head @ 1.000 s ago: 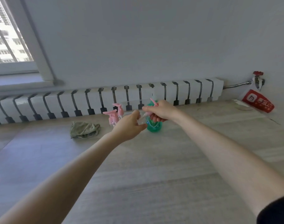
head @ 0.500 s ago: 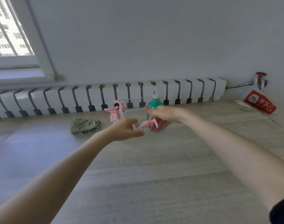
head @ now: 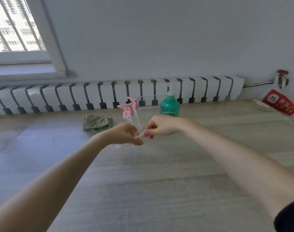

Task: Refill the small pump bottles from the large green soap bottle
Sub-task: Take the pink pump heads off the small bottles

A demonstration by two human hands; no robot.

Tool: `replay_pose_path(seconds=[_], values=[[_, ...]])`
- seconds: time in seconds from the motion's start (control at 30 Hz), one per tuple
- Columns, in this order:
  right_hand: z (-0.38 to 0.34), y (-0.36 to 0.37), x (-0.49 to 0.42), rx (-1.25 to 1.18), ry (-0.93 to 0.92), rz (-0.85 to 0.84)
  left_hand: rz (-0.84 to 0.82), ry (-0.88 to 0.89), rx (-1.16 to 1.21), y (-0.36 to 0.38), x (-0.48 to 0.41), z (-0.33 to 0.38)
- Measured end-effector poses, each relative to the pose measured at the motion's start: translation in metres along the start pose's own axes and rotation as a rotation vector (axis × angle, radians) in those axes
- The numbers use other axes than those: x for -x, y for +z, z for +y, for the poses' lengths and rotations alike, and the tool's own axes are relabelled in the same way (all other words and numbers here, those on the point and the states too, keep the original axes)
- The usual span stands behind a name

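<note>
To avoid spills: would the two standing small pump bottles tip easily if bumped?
Likely yes. The small pump bottles look clear and empty, so probably light. Their pink pump heads sit high on narrow bodies, so a nudge may topple them.

Clear glossy plastic on the small pump bottles (head: 128,117), pink plastic heads. The large green soap bottle (head: 169,106) gleams, translucent plastic. Crumpled green cloth (head: 97,123) on matt wood-grain floor (head: 159,181); white enamelled radiator (head: 109,94).

Green soap bottle (head: 169,107), pink pump heads (head: 127,108) (clear bottles), olive rag (head: 97,123), red packet (head: 279,102).
</note>
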State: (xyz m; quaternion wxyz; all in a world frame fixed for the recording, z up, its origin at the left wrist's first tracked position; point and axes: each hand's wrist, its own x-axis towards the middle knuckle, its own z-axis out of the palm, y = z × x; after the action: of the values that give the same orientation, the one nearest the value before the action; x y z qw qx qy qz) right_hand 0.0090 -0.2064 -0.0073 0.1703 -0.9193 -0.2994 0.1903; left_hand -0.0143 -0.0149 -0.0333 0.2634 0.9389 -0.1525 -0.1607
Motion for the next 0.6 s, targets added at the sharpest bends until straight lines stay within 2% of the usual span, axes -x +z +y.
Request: replay_pose_path(seconds=[0.1,0.23,0.27,0.33,0.43,0.53,0.6], values=[[-0.003,0.004,0.002,0.033,-0.103,0.162,-0.004,-0.002,0.09,-0.004,0.006,-0.001],[0.003,0.01,-0.004,0.579,-0.437,0.62,-0.076,-0.092,0.165,-0.012,0.01,-0.003],[0.005,0.011,-0.005,0.636,-0.491,0.682,-0.099,-0.124,0.171,-0.014,0.011,-0.004],[0.008,0.009,-0.004,0.632,-0.507,0.691,-0.123,-0.159,0.153,-0.017,0.012,-0.007],[0.009,0.006,0.002,0.581,-0.317,0.617,-0.145,-0.194,0.06,-0.02,0.013,-0.01],[0.02,0.004,0.007,0.467,0.022,0.493,-0.129,-0.272,0.016,-0.022,0.015,-0.017],[0.031,0.005,0.01,0.426,0.239,0.379,-0.04,-0.299,0.07,-0.024,0.019,-0.025]])
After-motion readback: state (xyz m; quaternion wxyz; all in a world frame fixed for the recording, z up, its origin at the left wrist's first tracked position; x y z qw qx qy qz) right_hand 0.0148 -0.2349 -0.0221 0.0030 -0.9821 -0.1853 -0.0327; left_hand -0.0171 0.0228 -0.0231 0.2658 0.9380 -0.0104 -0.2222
